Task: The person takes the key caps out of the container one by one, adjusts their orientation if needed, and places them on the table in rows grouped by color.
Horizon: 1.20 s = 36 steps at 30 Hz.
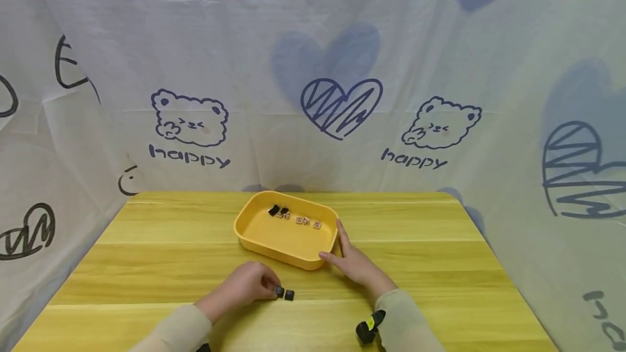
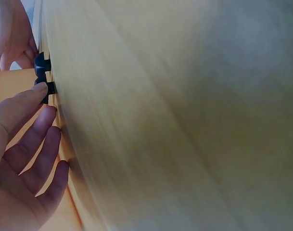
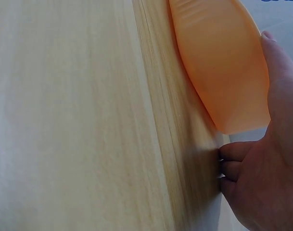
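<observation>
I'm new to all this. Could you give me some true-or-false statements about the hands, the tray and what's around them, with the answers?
1. The left hand is touching a small black piece. True.
2. The right hand is touching the yellow tray. True.
3. The yellow tray is upside down. False: its open side faces up.
4. Nothing lies in the yellow tray. False: dark bits and pale bits lie in it.
5. The cloth behind the table has hearts on it. True.
6. The small black piece at the left hand is inside the yellow tray. False: it is outside.
</observation>
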Motion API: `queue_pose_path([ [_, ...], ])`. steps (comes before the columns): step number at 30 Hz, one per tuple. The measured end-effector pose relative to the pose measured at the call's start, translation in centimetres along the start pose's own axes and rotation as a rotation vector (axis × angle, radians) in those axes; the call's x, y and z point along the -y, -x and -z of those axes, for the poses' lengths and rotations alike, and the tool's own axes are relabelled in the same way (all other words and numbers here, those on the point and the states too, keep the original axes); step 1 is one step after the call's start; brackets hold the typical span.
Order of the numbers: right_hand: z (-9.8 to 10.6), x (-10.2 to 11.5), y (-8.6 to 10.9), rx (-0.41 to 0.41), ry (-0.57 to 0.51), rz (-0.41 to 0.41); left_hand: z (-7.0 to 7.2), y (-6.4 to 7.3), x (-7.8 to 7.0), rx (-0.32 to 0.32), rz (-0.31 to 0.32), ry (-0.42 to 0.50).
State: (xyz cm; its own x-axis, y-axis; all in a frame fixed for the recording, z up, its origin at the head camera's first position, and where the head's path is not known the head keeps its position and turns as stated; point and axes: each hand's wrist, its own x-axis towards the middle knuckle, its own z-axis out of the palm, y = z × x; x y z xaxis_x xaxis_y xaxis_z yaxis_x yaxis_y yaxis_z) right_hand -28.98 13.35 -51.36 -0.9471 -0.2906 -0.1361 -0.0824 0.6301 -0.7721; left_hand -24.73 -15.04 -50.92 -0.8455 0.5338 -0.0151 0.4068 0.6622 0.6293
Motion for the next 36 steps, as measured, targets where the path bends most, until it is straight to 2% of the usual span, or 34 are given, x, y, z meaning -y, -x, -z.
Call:
queue_pose_path([
  [6,0.1,0.0,0.0,0.0,0.001,0.012,0.0,-0.1,0.1,-0.002,-0.009,-0.012],
  [14,0.0,-0.1,0.0,0.003,-0.001,0.016,0.2,-0.1,0.0,0.026,-0.008,0.009],
  [23,0.1,0.0,-0.1,-0.004,-0.012,0.016,0.2,-0.2,-0.3,0.006,-0.021,-0.006],
  [28,0.0,0.0,0.0,-0.001,-0.007,0.011,0.3,-0.1,-0.3,0.021,-0.025,0.019],
  [32,0.0,0.1,0.0,0.001,-0.005,0.001,1.2,-0.2,-0.8,0.01,-0.039,0.028],
  [36,0.1,0.3,0.2,0.004,-0.015,-0.005,2.9,-0.9,-1.7,-0.042,-0.079,-0.019],
])
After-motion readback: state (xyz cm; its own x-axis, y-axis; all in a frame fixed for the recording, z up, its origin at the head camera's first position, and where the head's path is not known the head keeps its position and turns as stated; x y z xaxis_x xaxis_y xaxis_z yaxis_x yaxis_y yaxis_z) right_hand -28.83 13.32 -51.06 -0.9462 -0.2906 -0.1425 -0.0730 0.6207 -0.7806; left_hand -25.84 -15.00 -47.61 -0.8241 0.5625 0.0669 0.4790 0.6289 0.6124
